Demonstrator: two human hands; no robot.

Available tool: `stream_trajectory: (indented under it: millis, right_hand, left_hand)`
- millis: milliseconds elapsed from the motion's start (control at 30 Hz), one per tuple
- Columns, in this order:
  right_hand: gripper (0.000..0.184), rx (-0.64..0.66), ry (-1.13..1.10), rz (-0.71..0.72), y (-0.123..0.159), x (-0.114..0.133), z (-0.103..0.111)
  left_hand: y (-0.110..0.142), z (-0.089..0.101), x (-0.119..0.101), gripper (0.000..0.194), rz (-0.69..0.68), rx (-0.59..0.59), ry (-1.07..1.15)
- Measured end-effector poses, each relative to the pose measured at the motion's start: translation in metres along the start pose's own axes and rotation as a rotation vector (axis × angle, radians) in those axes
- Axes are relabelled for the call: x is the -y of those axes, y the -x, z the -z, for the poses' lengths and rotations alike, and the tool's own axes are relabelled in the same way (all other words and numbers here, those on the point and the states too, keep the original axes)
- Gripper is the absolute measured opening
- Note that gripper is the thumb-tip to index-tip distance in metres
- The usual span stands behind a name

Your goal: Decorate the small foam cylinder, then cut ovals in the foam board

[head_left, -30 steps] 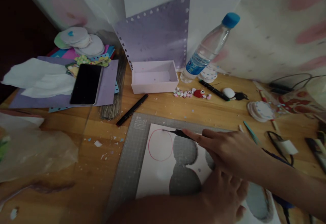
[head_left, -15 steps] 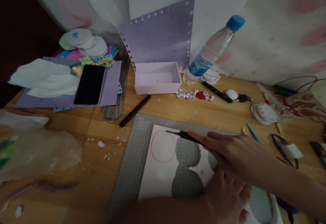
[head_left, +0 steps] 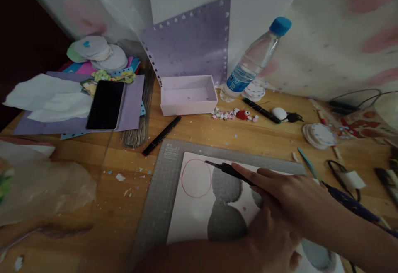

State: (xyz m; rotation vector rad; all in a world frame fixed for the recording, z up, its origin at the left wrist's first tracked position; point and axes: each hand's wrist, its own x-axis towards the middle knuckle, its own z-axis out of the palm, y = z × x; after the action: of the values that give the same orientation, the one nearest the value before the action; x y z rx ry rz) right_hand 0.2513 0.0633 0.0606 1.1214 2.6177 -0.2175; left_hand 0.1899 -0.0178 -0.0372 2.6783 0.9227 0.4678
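My right hand [head_left: 280, 190] grips a craft knife [head_left: 231, 171] by its black handle, index finger stretched along the top. The thin blade points left, its tip at the upper right edge of a red circle drawn on a white sheet [head_left: 189, 223]. Several round holes with rough edges open in this sheet, and the grey cutting mat [head_left: 152, 206] shows through them. My left hand [head_left: 270, 240] lies on the sheet under my right wrist, its forearm crossing the bottom of the view. Its fingers are partly hidden but look spread and hold nothing.
Behind the mat stand a white box [head_left: 189, 109], a water bottle [head_left: 248, 66] and a black pen [head_left: 161, 135]. A phone [head_left: 105, 105] rests on papers at left, near a plastic bag [head_left: 59, 186]. A blue-handled tool [head_left: 351, 202] and a white-plugged cable [head_left: 351, 179] lie at right.
The view has shifted slightly, so most things sit a little further left. The knife tip has moved a short way right and down along the red circle. My left hand stays on the sheet.
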Motion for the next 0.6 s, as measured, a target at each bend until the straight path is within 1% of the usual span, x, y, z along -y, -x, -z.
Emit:
stream_trajectory:
  millis: [133,200,300,367,433,600]
  right_hand:
    - [0.076,-0.029,-0.047,-0.023,0.006,0.003,-0.005]
    - [0.072,-0.055,-0.093,-0.023,0.007,0.004,-0.006]
    - [0.068,-0.11,-0.143,-0.037,0.01,0.004,-0.006]
    - [0.068,-0.125,-0.151,-0.047,0.012,0.004,-0.007]
    - [0.069,-0.112,-0.159,-0.051,0.014,0.005,-0.008]
    - [0.07,-0.049,-0.152,-0.067,0.012,0.009,-0.011]
  left_hand:
    - [0.002,-0.002,0.0,0.056,0.053,-0.095,0.015]
    - [0.002,-0.002,0.0,0.055,0.045,-0.123,0.011]
    - [0.002,-0.002,0.0,0.057,0.035,-0.112,-0.008]
    - [0.002,-0.003,-0.001,0.058,0.037,-0.099,-0.006]
    - [0.003,-0.006,-0.002,0.055,0.029,-0.106,0.004]
    - [0.005,-0.018,-0.006,0.052,0.067,-0.153,0.016]
